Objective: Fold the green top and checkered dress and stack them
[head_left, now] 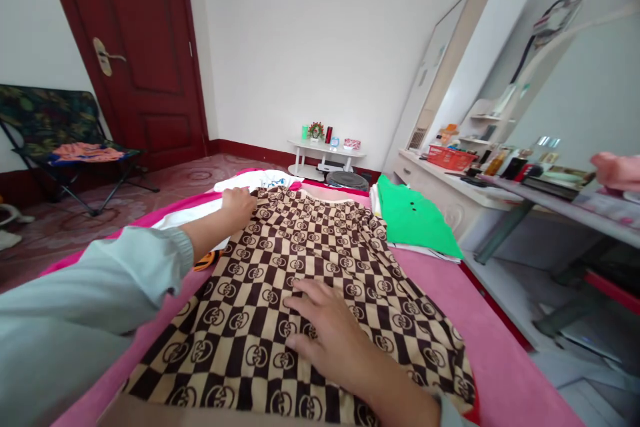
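A brown-and-beige checkered shirt (300, 240) with a repeated round print lies spread out, its pale-edged neckline at the far end. My left hand (239, 207) reaches to its far left edge, fingers closed at the cloth; the fingertips are partly hidden. Near the middle of the shirt, my right hand (333, 333) rests palm down with its fingers apart. White clothing (193, 213) and an orange-and-black piece (207, 260) lie beside and below my left forearm.
Folded clothes with a green top (417, 217) lie to the right on the pink bed cover (440, 280). Further right stands a dresser (450, 183) with a red basket (453, 157). A folding chair (55, 123) is at left, a low white table (327, 149) beyond the bed.
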Demonstrator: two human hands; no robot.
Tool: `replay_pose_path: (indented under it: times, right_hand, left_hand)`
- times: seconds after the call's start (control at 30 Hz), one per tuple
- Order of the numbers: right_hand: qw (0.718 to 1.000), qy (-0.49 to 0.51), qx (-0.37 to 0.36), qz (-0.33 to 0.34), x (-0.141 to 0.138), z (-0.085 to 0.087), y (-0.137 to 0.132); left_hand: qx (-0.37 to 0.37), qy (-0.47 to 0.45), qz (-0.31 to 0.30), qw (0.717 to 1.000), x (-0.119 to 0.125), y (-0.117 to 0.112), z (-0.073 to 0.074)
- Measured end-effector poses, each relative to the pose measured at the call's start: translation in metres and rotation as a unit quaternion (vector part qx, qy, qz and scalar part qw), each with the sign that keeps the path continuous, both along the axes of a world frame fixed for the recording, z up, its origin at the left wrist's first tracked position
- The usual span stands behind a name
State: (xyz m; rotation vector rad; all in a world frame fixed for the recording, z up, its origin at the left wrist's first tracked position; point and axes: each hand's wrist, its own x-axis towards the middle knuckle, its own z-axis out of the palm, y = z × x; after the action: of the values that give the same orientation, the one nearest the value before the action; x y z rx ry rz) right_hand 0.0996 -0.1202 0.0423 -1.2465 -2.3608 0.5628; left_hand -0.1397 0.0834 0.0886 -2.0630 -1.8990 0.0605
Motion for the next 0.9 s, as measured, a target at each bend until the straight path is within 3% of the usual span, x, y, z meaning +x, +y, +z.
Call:
replay_pose_path:
  times: [0.07, 0.17, 0.23, 0.33, 0.43, 0.53, 0.67, 0.77, 0.9]
  right_hand:
    - [1.000, -0.021, -0.002, 0.012, -0.001, 0.001, -0.004]
    - [1.000, -0.016, -0.009, 0.016, 0.002, 0.001, -0.004]
    - [1.000, 0.005, -0.012, 0.014, 0.004, 0.001, -0.002]
    - [0.998, 0.064, -0.017, -0.007, 0.006, -0.002, 0.000]
    - [0.988, 0.143, -0.024, -0.056, 0.009, -0.004, 0.003]
    - [0.966, 0.222, -0.052, -0.124, 0.023, -0.002, 0.016]
    - [0.946, 0.221, -0.026, -0.235, 0.076, 0.011, 0.065]
    - [0.936, 0.119, 0.092, -0.318, 0.128, 0.021, 0.120]
    - [0.918, -0.057, 0.101, -0.378, 0.170, 0.019, 0.178]
  left_hand:
    - [0.027, 0.032, -0.006, 0.999, 0.026, -0.004, 0.005]
    - [0.038, -0.016, -0.067, 0.997, 0.072, -0.010, 0.002]
    - [0.008, -0.101, -0.126, 0.987, 0.101, -0.016, -0.013]
    - [-0.048, -0.202, -0.159, 0.965, 0.129, -0.022, -0.048]
    - [-0.065, -0.235, -0.157, 0.957, 0.137, -0.021, -0.078]
    - [-0.089, -0.250, -0.148, 0.953, 0.135, -0.016, -0.090]
    - [-0.101, -0.257, -0.146, 0.950, 0.133, -0.012, -0.089]
    - [-0.102, -0.258, -0.145, 0.950, 0.134, -0.013, -0.087]
    - [-0.109, -0.262, -0.145, 0.948, 0.134, -0.015, -0.086]
